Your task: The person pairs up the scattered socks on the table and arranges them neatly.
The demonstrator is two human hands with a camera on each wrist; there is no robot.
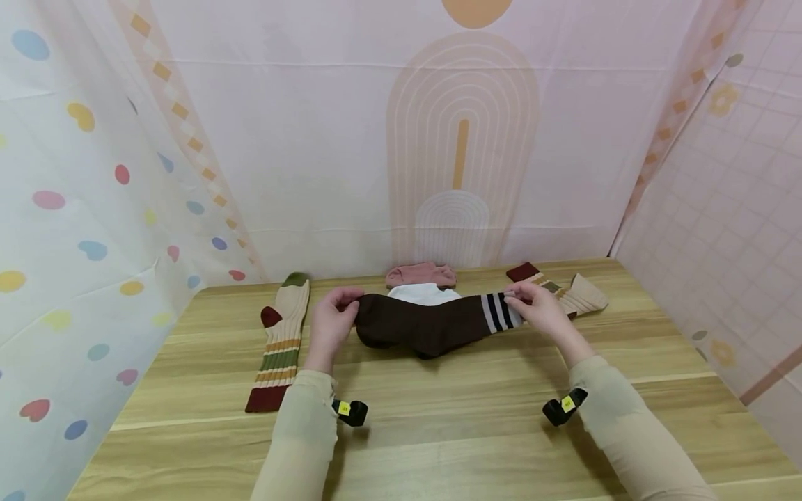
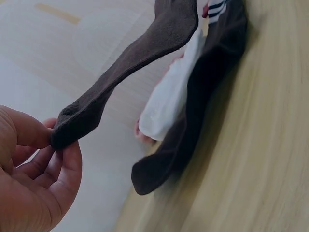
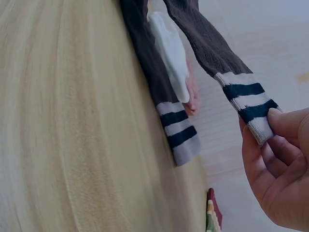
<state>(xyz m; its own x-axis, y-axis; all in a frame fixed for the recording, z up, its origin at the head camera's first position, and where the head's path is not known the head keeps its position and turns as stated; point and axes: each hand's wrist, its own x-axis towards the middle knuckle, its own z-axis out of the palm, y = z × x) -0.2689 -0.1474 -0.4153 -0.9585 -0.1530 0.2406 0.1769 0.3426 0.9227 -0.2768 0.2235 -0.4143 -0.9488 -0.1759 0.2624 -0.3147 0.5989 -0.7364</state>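
A dark brown sock with a grey-and-black striped cuff is stretched sideways in the air between both hands. My left hand pinches its toe end between thumb and fingers. At the other end, my right hand pinches the striped cuff. A second, matching brown sock lies on the table below; in the head view the raised one mostly hides it. Just behind are a white sock and a pink sock, both partly covered from the head view.
On the left of the wooden table lies a cream sock with coloured stripes and dark red cuff. Another striped cream sock lies back right, partly behind my right hand. Patterned curtains hang around the table's back and sides.
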